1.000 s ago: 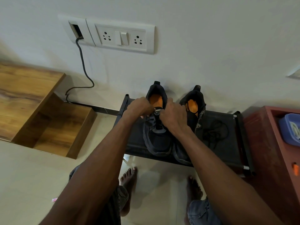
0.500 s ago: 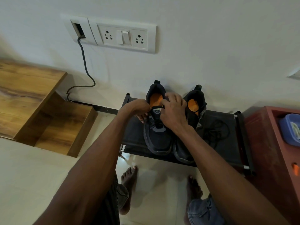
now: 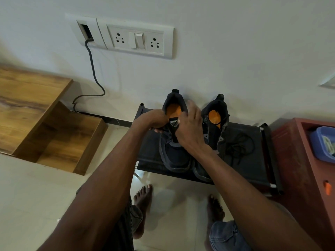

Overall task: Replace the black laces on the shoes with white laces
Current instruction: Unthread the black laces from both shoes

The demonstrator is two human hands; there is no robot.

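Observation:
Two dark shoes with orange insoles stand on a black shoe rack (image 3: 150, 153), heels toward the wall. My left hand (image 3: 154, 118) is curled at the left side of the left shoe (image 3: 174, 158), its fingertips pinching a black lace by the top eyelets. My right hand (image 3: 190, 131) lies over the same shoe's laced front. Its thumb touches the tongue (image 3: 173, 122) and its fingers stretch up over the collar. The right shoe (image 3: 217, 113) stands untouched beside it. A loose black lace (image 3: 239, 147) lies coiled on the rack to the right. No white lace shows.
A red cabinet (image 3: 297, 160) holding a blue tub (image 3: 322, 142) stands right of the rack. Wooden shelving (image 3: 54, 134) sits at the left. A socket panel (image 3: 137, 40) with a hanging cable is on the wall. My bare feet stand on the tiled floor.
My right hand's fingers have lifted and straightened over the left shoe's collar. My left hand has stayed curled at the shoe's left side, shifting slightly.

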